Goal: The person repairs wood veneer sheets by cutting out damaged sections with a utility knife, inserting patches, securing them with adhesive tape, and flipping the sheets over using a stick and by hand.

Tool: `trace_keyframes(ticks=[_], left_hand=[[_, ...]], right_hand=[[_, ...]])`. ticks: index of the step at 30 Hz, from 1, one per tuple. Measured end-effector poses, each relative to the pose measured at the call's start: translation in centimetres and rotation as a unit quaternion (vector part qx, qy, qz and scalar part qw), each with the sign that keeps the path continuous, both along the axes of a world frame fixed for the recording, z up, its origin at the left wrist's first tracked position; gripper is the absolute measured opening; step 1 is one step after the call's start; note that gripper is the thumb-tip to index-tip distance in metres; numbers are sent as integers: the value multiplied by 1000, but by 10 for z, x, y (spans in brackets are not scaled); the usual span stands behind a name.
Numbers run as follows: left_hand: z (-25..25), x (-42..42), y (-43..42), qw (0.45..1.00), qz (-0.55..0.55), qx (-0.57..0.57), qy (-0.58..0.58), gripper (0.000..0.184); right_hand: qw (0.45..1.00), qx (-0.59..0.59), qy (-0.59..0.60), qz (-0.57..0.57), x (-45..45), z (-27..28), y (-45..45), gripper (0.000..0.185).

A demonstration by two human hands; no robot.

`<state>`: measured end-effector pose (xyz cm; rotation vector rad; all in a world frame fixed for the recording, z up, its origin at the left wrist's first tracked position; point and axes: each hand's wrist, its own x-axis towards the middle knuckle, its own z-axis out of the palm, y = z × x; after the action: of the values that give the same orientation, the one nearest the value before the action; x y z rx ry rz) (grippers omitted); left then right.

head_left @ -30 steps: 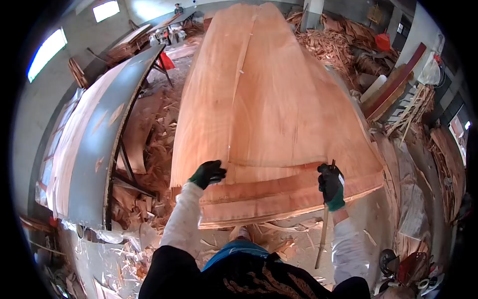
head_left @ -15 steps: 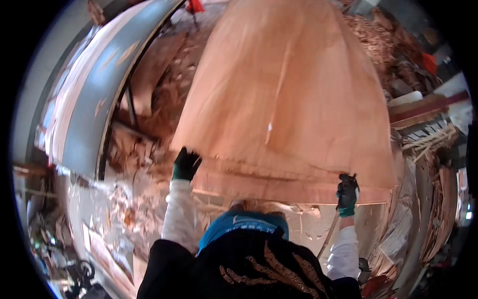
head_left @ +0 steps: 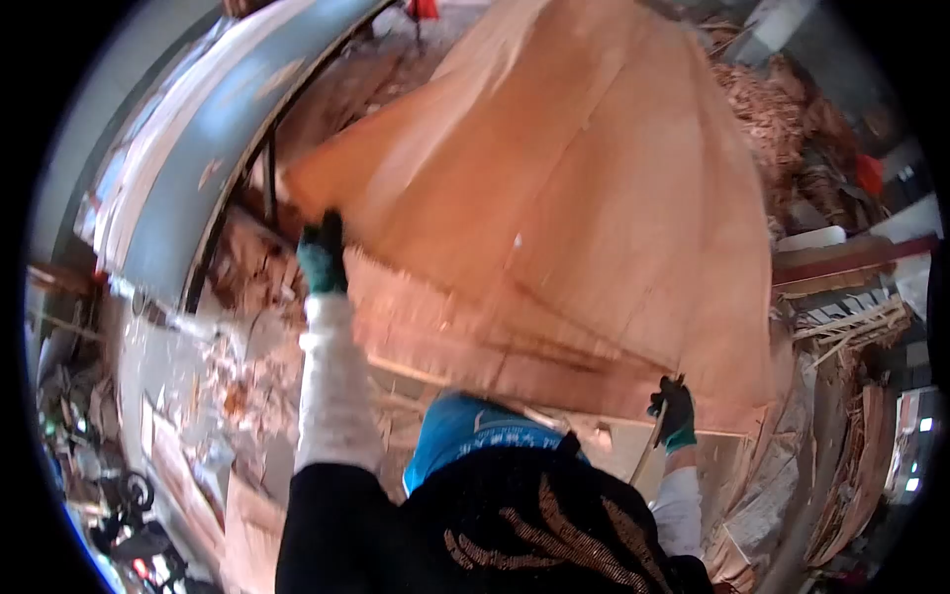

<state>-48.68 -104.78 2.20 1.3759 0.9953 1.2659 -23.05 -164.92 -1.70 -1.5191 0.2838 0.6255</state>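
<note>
A large, thin orange-brown wood veneer sheet spreads across the middle of the view over a stack of similar sheets. My left hand, in a dark green and black glove, is closed on the sheet's near left edge, which is lifted and bent. In a matching glove, my right hand is closed around a thin wooden stick at the near right edge of the stack. The stick slants down toward my body. Whether the right fingers also pinch the veneer is hidden.
On the left stands a long, curved-looking grey-topped stack with a dark edge. Veneer scraps litter the floor. A heap of shavings lies at the far right, with a reddish beam and loose sticks nearer.
My left hand has moved forward and left, pulling the veneer's near left corner up and away, so more of the layer beneath shows. My right hand has shifted slightly with the stick.
</note>
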Motion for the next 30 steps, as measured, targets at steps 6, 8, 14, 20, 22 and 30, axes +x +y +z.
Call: trace_keyframes(ticks=[6,8,14,20,22,30], left_hand=[[-114,-41,-47,990,85,-42,-106,23],[-160,-52,-63,969,31,-131,-205,25],[-129,-40,-66,926,-28,-272,-260,36],[-157,-42,-37,941,39,-258,-216,36],[-166,-51,-47,947,13,-245,-207,37],[-165,-48,-23,927,11,-373,-13,26]], right_hand=[[992,18,-118,-31,-10,30,5,50],[988,27,-144,-54,-14,25,-1,56],[985,27,-146,-87,-8,17,2,53],[986,34,-144,-74,8,-2,1,45],[987,-5,-127,-97,-3,-1,-1,49],[988,-12,-126,-86,17,-13,13,56]])
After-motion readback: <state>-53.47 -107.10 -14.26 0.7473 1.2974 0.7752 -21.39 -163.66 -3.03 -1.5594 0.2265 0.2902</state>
